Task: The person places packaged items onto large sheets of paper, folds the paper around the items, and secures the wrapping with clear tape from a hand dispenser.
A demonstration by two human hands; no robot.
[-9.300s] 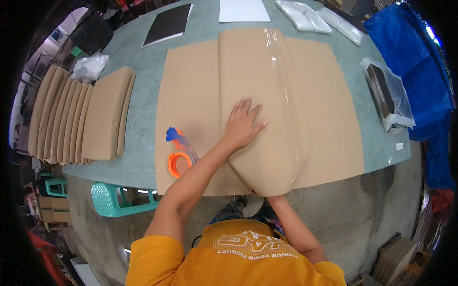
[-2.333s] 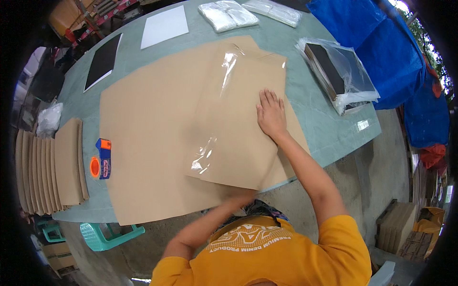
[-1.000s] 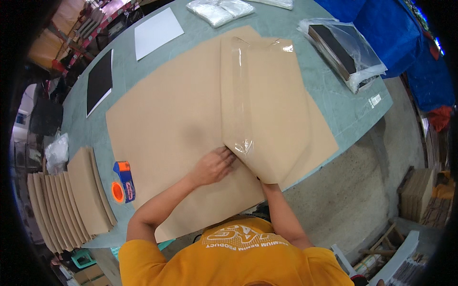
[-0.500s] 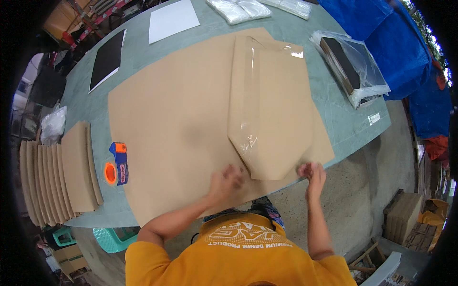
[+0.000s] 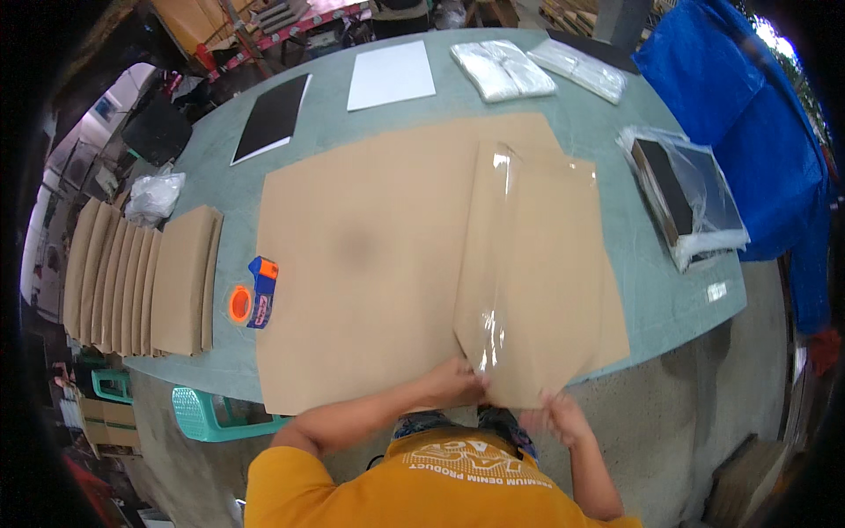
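- At the near edge of the green table, both hands work on a folded brown paper parcel that lies on the right half of a large brown paper sheet.
- The left hand has its fingers curled onto the parcel's near left corner, pinching the paper where it tapers to a point.
- The right hand is just beyond the table edge, fingers bent on the parcel's near flap; how firmly it grips cannot be told.
- A glossy strip of clear tape runs down the parcel's left fold, from far to near.
- To the left of the sheet sits an orange and blue tape dispenser, well apart from both hands.
- Further left, a row of folded brown paper stacks leans along the table's left edge, with a white crumpled bag just beyond them.
- On the far side lie a black board, a white sheet and clear packets of white material.
- On the right, a dark flat item in a clear plastic bag rests near the table edge, beside blue tarpaulin.
- Below the table's near left corner stands a teal plastic basket.
- Nothing lies between the hands and the parcel; the person's orange shirt fills the near foreground.
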